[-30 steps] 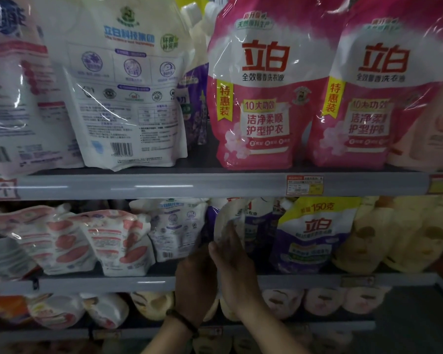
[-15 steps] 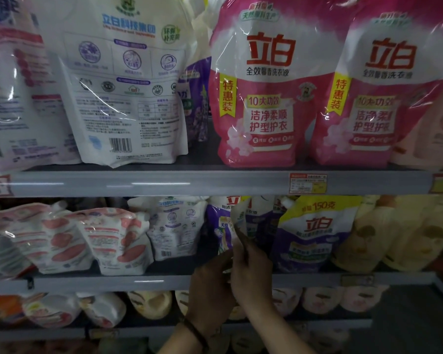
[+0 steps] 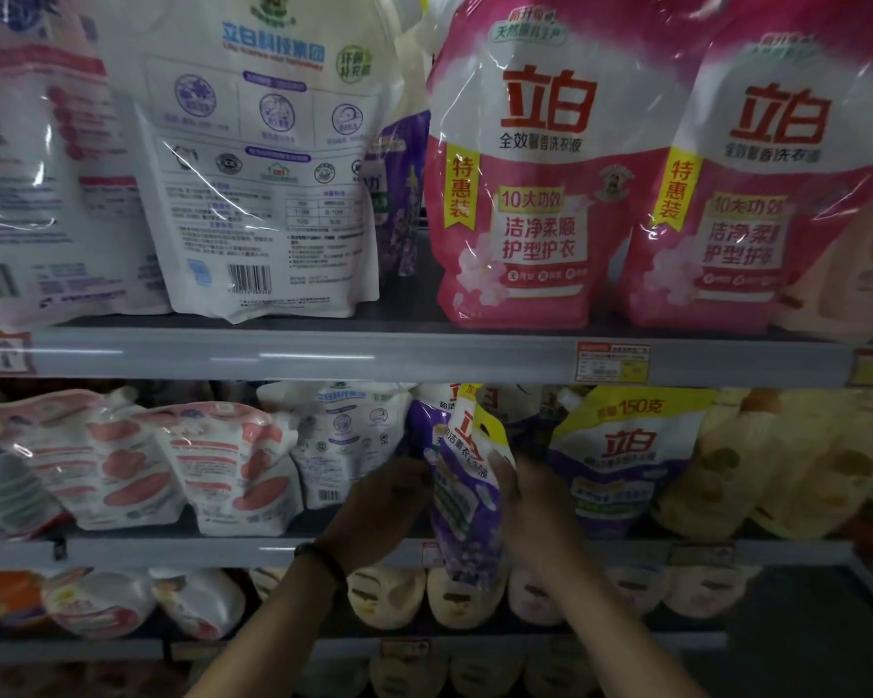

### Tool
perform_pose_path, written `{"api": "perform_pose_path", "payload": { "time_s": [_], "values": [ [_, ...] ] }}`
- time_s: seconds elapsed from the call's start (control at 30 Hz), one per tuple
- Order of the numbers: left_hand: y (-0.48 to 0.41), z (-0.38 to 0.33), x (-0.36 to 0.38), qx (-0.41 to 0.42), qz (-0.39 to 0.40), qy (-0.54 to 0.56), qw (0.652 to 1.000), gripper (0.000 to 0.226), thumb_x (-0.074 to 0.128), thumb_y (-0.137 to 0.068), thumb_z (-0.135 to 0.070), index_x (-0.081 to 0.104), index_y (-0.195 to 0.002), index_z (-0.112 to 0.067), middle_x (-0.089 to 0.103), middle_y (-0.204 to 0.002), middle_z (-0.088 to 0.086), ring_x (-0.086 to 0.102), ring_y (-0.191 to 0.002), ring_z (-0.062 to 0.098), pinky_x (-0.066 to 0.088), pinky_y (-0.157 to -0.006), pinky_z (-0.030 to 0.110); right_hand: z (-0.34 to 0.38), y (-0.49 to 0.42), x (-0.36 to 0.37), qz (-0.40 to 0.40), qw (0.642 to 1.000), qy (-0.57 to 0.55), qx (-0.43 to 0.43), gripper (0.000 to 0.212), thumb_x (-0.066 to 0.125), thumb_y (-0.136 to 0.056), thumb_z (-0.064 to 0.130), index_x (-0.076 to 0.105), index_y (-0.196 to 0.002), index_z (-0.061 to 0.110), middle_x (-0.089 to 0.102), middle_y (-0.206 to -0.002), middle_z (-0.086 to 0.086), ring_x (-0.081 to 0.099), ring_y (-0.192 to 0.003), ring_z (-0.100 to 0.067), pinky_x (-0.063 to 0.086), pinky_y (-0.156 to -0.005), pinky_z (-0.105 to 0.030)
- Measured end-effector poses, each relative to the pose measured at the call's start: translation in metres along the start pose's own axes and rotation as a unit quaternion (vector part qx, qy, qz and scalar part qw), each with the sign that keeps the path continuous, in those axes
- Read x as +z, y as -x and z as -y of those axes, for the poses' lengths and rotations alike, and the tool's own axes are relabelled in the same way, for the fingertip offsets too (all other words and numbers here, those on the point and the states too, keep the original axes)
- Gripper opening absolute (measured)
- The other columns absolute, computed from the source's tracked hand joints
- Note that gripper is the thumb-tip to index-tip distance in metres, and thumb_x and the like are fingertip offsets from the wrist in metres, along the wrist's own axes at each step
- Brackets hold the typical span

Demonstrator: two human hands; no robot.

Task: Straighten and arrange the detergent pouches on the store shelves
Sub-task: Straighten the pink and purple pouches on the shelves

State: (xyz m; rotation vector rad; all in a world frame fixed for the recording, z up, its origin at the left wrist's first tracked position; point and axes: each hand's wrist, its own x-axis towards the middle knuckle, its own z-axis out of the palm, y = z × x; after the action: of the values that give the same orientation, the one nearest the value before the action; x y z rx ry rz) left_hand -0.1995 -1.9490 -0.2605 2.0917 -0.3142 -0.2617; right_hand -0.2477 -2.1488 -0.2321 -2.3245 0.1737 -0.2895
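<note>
Purple pouch (image 3: 467, 496), centre frame, now turned face-out; left hand (image 3: 384, 511) and right hand (image 3: 535, 506) apparently clamp its sides; reseating remains.

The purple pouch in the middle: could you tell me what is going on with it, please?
A person holds the purple pouch between both hands, the left hand on its left edge and the right hand on its right. It is tilted in front of the middle shelf, its bottom below the front rail, not yet set down.
</note>
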Motion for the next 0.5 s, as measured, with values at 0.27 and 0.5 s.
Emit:
{"api": "perform_pose_path", "payload": {
  "time_s": [0.27,0.5],
  "values": [
    [-0.029,-0.011,-0.008,-0.051,0.022,0.028,0.998,0.017,0.048,-0.11,-0.019,0.062,-0.119,-0.02,0.067,-0.113,-0.002,0.069,-0.101,0.021,0.062,-0.086,0.041,-0.008,-0.015,-0.027,0.041,0.988,0.149,0.031,0.039,0.04,-0.111,0.047,0.065,-0.108,0.018,0.073,-0.097,-0.004,0.072,-0.088,-0.024,0.059,-0.074,-0.041],
    [-0.047,-0.031,0.011,-0.129,0.02,0.251,0.959,0.024,0.045,-0.112,-0.017,0.064,-0.124,-0.011,0.072,-0.107,0.003,0.073,-0.083,0.01,0.058,-0.063,0.025,-0.009,-0.024,-0.041,0.1,0.989,0.107,0.029,0.031,0.047,-0.113,0.035,0.068,-0.113,0.012,0.073,-0.109,-0.01,0.07,-0.103,-0.027,0.045,-0.075,-0.03]
  ]
}}
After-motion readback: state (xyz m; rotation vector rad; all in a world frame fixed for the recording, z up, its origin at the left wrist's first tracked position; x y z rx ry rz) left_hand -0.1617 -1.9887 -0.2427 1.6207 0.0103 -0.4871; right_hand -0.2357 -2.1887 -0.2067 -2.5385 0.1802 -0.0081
